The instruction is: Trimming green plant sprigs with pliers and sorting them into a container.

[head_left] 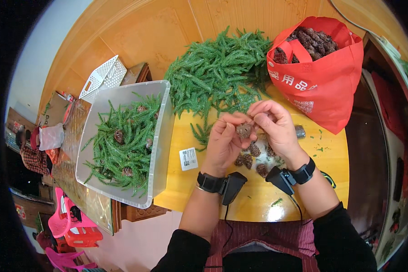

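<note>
My left hand holds a brown pine cone between thumb and fingers above the table. Close beside it is my right hand, its thumb and fingertips pinched together. Whatever those fingertips grip is too small to make out. Under both hands lie several loose pine cones around a whitish patch, partly hidden by my wrists. Green artificial pine sprigs are heaped just beyond my hands.
A clear plastic bin with sprigs and cones stands at the left. At the right, a red bag is full of pine cones. The yellow table bears a white label, a dark cylinder and a black-green looped handle.
</note>
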Demonstrator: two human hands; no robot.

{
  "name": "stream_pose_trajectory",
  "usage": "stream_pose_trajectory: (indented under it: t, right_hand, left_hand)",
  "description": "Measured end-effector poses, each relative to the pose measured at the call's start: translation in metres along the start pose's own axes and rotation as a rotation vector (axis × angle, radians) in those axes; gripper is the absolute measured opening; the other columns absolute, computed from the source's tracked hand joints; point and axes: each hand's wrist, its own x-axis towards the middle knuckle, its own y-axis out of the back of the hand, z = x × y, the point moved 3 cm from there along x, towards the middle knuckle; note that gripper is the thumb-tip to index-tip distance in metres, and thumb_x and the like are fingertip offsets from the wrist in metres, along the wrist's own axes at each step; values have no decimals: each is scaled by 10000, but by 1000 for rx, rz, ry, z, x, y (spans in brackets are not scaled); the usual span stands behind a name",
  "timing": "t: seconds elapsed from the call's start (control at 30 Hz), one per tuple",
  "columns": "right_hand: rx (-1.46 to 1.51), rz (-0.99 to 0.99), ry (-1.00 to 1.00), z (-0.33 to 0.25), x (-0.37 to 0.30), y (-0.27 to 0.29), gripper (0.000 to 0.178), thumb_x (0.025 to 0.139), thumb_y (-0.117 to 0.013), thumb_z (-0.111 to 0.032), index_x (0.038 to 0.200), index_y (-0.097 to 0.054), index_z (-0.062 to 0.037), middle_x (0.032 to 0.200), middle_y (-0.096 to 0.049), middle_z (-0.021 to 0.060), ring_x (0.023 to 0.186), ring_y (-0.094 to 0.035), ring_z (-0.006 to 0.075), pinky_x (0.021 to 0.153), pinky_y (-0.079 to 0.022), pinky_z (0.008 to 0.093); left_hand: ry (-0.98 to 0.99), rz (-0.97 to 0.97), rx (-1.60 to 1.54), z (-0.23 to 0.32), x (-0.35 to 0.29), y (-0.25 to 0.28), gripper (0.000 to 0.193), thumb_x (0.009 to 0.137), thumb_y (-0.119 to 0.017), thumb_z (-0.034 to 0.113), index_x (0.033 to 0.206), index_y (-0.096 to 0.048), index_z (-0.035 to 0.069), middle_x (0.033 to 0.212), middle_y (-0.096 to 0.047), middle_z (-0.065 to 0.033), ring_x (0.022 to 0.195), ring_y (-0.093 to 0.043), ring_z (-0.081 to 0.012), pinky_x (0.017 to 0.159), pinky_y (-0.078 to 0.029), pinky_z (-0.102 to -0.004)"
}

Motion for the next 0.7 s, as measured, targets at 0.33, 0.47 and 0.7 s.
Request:
stream_pose_trajectory:
  t: [0.33,0.47,0.7]
  right_hand:
    - [-310,-34,187,-11,1,-2,81,802,-523,47,870,-528,4,964,-498,101,788,-540,124,701,-473,239]
    - [-489,-18,243,-10,1,5,76,802,-522,48,870,-526,14,955,-502,99,806,-543,123,704,-472,240]
    - [-621,-45,254,-14,1,6,70,791,-546,33,857,-528,15,951,-510,100,805,-542,121,727,-460,239]
  left_hand:
    - [69,164,0,2,0,7,249,921,-428,233,1006,-521,19,1006,-574,-104,817,-601,-182,564,-478,-223]
    - [84,282,65,0,3,3,274,911,-441,140,1135,-492,-10,1028,-581,-89,820,-605,-157,622,-500,-229]
    - [105,292,288,3,4,-2,286,864,-493,39,1146,-511,-8,972,-600,-81,811,-600,-143,648,-500,-239]
